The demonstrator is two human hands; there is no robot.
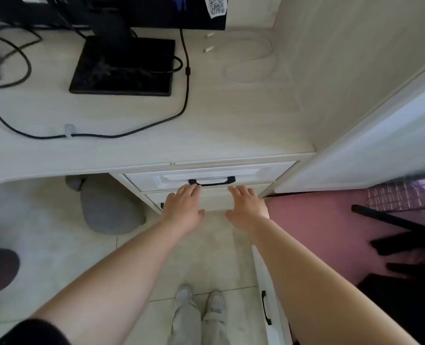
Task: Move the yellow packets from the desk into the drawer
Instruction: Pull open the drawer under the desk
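With one head view only: one desk (pixel 206 125), two stacked drawer fronts under its edge, the top drawer (pixel 256 171) carrying one black handle (pixel 212 182). Two hands. The left hand (pixel 184 206) is flat with fingers straight, its tips on the handle's left end and gripping nothing. The right hand (pixel 248 206) is flat and spread at 3 o'clock of the left, with its tips just under the drawer front; contact can't be told. The top drawer sits pushed in near the desk edge, at 12 o'clock of both hands. Where the yellow packets are can't be told. On the desk at 11 o'clock is one black monitor base (pixel 124 68), with one black cable (pixel 57 136) and one coiled white cable (pixel 251 58). Two shoes (pixel 200 298) are at 6 o'clock. A white panel (pixel 268 327) is close at 5 o'clock, and a wall (pixel 343 70) bounds the desk at 2 o'clock. There is bare floor between the arms.
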